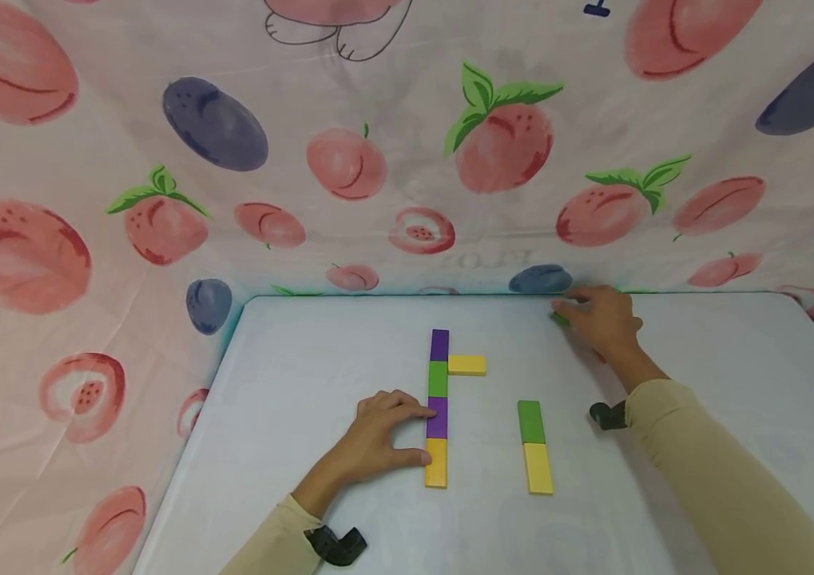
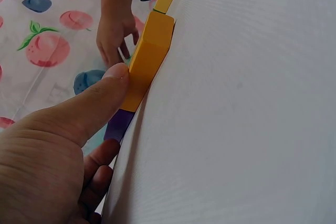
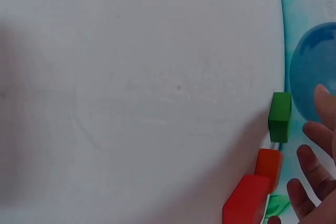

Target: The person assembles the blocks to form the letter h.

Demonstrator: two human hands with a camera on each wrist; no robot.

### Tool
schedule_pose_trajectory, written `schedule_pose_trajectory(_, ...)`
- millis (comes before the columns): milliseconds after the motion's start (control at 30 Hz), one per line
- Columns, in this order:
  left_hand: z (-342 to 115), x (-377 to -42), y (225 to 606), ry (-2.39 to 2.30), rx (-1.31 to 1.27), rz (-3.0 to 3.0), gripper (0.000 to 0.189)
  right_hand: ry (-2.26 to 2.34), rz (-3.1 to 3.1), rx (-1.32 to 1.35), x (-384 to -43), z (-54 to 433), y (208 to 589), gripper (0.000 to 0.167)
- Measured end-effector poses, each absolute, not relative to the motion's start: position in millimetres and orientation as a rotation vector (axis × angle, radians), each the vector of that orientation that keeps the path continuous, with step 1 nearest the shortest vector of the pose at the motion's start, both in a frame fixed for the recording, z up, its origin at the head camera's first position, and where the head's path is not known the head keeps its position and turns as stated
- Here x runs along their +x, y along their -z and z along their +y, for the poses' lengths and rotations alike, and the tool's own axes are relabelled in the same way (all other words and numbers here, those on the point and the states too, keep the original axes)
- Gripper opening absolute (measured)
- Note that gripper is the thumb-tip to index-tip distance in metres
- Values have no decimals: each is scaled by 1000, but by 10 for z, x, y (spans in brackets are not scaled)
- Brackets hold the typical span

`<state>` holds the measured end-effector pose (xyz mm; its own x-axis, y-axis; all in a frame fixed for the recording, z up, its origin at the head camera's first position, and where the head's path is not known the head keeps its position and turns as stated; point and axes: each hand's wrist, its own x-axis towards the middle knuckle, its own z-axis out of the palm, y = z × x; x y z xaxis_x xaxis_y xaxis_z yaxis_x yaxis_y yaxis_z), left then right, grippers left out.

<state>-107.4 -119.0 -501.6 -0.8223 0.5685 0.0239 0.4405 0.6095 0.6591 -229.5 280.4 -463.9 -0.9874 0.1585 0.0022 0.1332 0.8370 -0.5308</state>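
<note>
Touching the lower purple block (image 1: pixel 438 427) with the forefinger of the left hand (image 1: pixel 381 435) and the amber block (image 1: pixel 436 473) with its thumb, spread wide. Reaching with the right hand (image 1: pixel 602 315), loosely parted at the fingers, just beside the loose green block (image 3: pixel 281 116) on the bench's (image 1: pixel 306 359) far edge, near an orange block (image 3: pixel 269 166) and a red block (image 3: pixel 247 200). Farther up the purple-and-amber column, a middle green block (image 1: pixel 438 379), then an upper purple block (image 1: pixel 439 345), with a sideways yellow block (image 1: pixel 467 366) alongside. To the right, end to end, a separate green-and-yellow pair (image 1: pixel 532 423).
</note>
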Motion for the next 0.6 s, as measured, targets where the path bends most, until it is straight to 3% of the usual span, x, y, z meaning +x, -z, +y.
schedule_pose_trajectory(433, -1197, -1070, 5013, -1005, 832, 2637, 58, -854, -3118, -405, -2282, 2930, 4674, 62)
schedule_pose_trajectory(600, -1197, -1071, 5013, -1022, 845, 2638, 59, -858, -3103, -378, -2261, 2936, 4697, 60)
